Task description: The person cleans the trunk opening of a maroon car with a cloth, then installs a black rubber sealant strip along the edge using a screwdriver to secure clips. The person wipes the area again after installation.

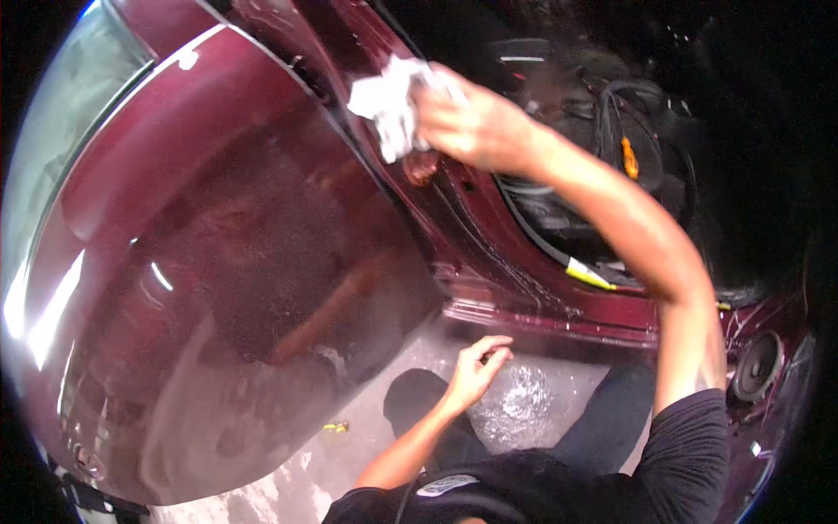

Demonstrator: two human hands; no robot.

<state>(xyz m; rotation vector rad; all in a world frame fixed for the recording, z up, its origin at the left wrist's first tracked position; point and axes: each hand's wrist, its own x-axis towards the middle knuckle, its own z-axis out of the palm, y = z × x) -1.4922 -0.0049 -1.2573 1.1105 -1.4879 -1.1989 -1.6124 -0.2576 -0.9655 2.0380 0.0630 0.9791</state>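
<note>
My right hand [471, 122] is closed around a crumpled white cloth [391, 103], possibly paper towel. It presses the cloth to the dark red door pillar [476, 218] of a car, my arm stretched out across the door opening. My left hand [478, 367] hangs lower down, in front of the sill [559, 327]. Its fingers are loosely bent, with the thumb apart from them, and nothing shows in it. A reddish-brown fitting [422, 170] on the pillar sits just below the cloth.
A large glossy dark red door panel [236, 262] fills the left. Inside the dark car body lie loose black cables [611, 113], an orange-handled tool [629, 159] and a yellow-green strip [589, 274]. A round speaker [758, 367] is at the right. Wet-looking floor [524, 397] shows between my legs, with a small yellow object [336, 427] nearby.
</note>
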